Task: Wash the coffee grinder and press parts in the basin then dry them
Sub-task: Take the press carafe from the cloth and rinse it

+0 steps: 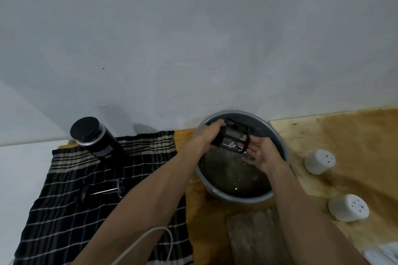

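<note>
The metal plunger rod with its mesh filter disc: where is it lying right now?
In the head view, the metal plunger rod lies on the black striped cloth, left of the grey basin and below the black cylindrical grinder.

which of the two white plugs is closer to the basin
The farther white plug, just right of the basin; the other lies nearer the camera, farther off.

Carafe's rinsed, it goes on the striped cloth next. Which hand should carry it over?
Left, probably. The left hand already grips the press carafe over the basin, and the striped cloth lies on that side. The right hand only cups under it, open, farther from the cloth.
</note>
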{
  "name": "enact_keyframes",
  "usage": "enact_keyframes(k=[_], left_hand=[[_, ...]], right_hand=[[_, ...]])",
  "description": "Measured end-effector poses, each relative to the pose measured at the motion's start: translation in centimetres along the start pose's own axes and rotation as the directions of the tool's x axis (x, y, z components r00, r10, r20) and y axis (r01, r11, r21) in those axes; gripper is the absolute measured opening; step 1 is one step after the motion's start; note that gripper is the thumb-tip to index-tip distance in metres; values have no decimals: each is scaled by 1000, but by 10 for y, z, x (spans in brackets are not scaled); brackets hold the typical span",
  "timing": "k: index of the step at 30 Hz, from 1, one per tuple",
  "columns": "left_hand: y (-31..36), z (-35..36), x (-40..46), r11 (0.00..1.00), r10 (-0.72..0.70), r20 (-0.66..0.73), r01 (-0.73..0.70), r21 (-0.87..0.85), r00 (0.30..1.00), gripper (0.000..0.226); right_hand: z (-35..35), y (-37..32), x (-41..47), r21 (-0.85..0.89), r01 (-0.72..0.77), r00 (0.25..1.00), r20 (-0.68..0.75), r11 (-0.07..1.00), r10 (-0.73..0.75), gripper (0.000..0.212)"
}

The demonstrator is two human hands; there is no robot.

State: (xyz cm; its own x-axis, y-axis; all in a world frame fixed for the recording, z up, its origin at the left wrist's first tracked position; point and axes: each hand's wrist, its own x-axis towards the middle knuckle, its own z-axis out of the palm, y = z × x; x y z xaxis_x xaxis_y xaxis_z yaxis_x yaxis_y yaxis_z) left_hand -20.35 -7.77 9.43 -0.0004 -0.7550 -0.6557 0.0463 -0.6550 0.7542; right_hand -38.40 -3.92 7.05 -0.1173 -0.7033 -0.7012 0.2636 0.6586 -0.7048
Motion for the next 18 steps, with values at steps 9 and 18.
enact_keyframes(k=[9, 18], left_hand=[[51, -8, -31, 761, 333, 58, -305, 572, 941, 48], [94, -1, -55, 515, 449, 270, -493, 701, 852, 76]], right_hand=[[11, 3, -19, -182, 122, 992, 7, 976, -123, 36], [6, -44, -56, -533, 642, 724, 185, 551, -665, 32]])
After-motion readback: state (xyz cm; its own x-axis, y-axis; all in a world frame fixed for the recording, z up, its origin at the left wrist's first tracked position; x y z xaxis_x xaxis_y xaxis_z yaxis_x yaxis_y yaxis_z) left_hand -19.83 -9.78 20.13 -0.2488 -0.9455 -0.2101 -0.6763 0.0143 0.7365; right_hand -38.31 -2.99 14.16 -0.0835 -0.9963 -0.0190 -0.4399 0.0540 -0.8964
